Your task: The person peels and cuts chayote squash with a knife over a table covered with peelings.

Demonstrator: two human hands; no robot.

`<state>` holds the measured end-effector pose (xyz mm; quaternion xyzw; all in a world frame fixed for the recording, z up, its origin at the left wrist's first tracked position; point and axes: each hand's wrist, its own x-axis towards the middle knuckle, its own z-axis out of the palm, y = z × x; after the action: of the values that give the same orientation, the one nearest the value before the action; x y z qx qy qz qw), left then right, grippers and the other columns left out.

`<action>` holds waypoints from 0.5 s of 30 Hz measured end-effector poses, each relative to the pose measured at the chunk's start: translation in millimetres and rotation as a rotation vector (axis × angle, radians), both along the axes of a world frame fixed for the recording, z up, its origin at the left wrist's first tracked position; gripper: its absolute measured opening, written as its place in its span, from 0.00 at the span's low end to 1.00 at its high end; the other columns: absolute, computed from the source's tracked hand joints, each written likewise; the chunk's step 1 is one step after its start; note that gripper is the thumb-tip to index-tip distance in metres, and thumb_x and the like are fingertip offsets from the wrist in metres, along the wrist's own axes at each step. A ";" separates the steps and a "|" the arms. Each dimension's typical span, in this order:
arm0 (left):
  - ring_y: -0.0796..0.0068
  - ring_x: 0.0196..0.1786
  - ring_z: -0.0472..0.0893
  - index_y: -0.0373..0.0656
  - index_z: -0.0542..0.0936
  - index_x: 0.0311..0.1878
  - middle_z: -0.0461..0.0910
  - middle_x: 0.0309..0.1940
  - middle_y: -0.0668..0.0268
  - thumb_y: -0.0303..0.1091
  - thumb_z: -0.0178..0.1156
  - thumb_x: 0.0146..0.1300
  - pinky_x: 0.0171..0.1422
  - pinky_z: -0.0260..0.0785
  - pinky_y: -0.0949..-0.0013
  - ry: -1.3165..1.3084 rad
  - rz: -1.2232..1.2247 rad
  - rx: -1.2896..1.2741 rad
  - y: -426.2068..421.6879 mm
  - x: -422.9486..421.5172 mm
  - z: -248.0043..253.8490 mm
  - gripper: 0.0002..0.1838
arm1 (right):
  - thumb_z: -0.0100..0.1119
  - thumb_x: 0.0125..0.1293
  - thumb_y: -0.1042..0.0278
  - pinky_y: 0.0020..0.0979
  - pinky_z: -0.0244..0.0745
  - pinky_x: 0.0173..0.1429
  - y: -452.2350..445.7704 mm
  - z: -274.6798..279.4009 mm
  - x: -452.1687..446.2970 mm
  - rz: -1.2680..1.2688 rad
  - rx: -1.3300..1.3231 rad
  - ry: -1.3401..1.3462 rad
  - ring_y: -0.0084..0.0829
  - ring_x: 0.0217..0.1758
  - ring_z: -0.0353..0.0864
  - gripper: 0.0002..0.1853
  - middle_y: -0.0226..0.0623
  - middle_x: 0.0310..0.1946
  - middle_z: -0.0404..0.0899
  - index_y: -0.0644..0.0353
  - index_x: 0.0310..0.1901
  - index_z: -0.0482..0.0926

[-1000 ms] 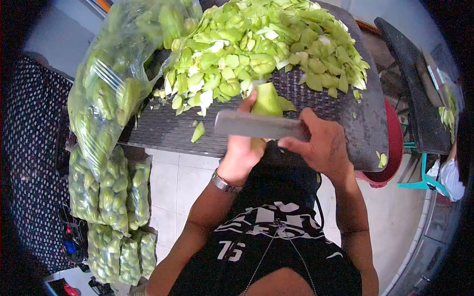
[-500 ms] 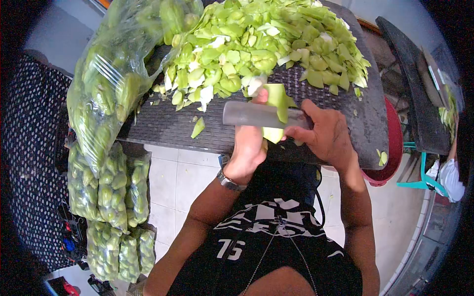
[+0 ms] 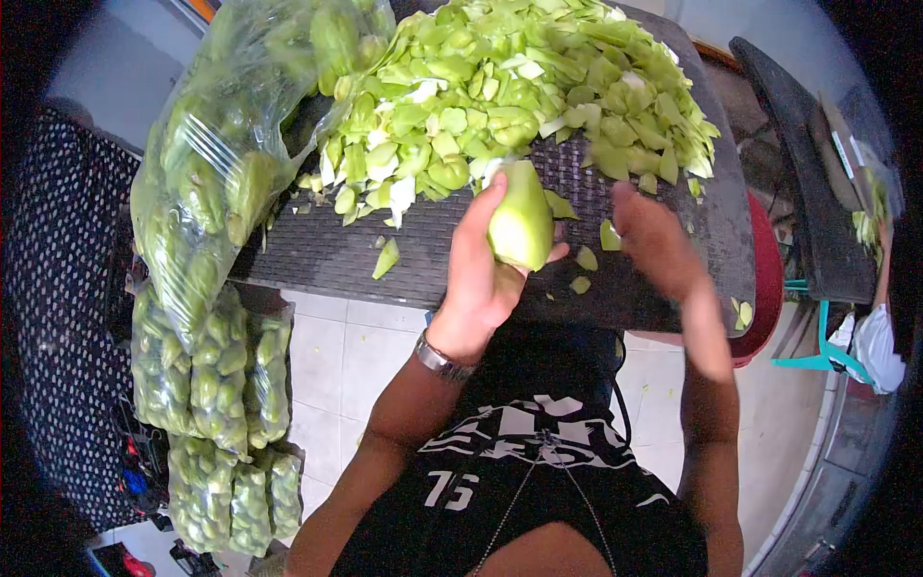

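A pale green peeled vegetable (image 3: 522, 219) is held in my left hand (image 3: 481, 260), thumb on its left side and fingertips showing at its right. My right hand (image 3: 656, 236) is to the right, blurred by motion over the dark woven tabletop (image 3: 327, 240); its fingers are smeared, and the knife is not clearly visible there. Behind both hands lies a large heap of green peelings (image 3: 461, 87). Small loose pieces (image 3: 586, 258) rest between my hands.
A clear bag of green vegetables (image 3: 207, 183) lies over the table's left side. Filled bags (image 3: 219, 385) stand below it. A red tub (image 3: 766, 260) is under the right edge. Far right are another dark table (image 3: 817, 173), a teal stool (image 3: 822, 337) and a person's arm (image 3: 883, 264).
My right hand has moved up and right, away from the vegetable, and the blade no longer shows across it. More small pieces lie on the table between my hands.
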<state>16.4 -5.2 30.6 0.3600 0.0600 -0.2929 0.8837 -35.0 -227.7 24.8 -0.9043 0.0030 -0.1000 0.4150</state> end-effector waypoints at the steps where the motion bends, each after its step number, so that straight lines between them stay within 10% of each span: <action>1: 0.59 0.46 0.86 0.44 0.78 0.61 0.84 0.48 0.58 0.57 0.53 0.77 0.47 0.82 0.51 0.021 0.024 0.016 -3.2 1.1 -3.6 0.26 | 0.57 0.72 0.32 0.41 0.70 0.26 15.7 -1.4 -8.6 0.044 -0.147 -0.105 0.46 0.21 0.77 0.31 0.45 0.20 0.73 0.61 0.37 0.73; 6: 0.58 0.56 0.83 0.52 0.72 0.71 0.79 0.60 0.57 0.54 0.60 0.74 0.63 0.77 0.50 -0.476 0.121 0.026 -4.3 -10.3 -49.5 0.29 | 0.64 0.67 0.33 0.50 0.75 0.29 67.8 28.8 -38.1 0.002 -0.219 0.017 0.55 0.27 0.84 0.32 0.47 0.22 0.78 0.61 0.43 0.75; 10: 0.54 0.64 0.78 0.63 0.65 0.78 0.71 0.70 0.60 0.55 0.67 0.69 0.70 0.73 0.45 -0.358 0.083 -0.171 -4.7 -9.3 -56.7 0.38 | 0.62 0.66 0.30 0.50 0.78 0.31 72.7 26.3 -35.8 -0.008 -0.301 -0.053 0.55 0.29 0.85 0.33 0.48 0.22 0.80 0.60 0.43 0.76; 15: 0.73 0.45 0.82 0.47 0.79 0.55 0.81 0.42 0.67 0.58 0.60 0.73 0.52 0.76 0.64 -0.253 0.352 -0.014 -30.0 -23.6 -24.5 0.24 | 0.61 0.64 0.26 0.50 0.79 0.33 67.6 27.7 -31.2 -0.003 -0.321 0.035 0.55 0.30 0.86 0.36 0.48 0.23 0.81 0.60 0.44 0.76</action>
<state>-7.2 -35.2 6.1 0.3718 0.0084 -0.0867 0.9242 -66.1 -160.2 52.5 -0.9606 -0.0045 -0.0840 0.2650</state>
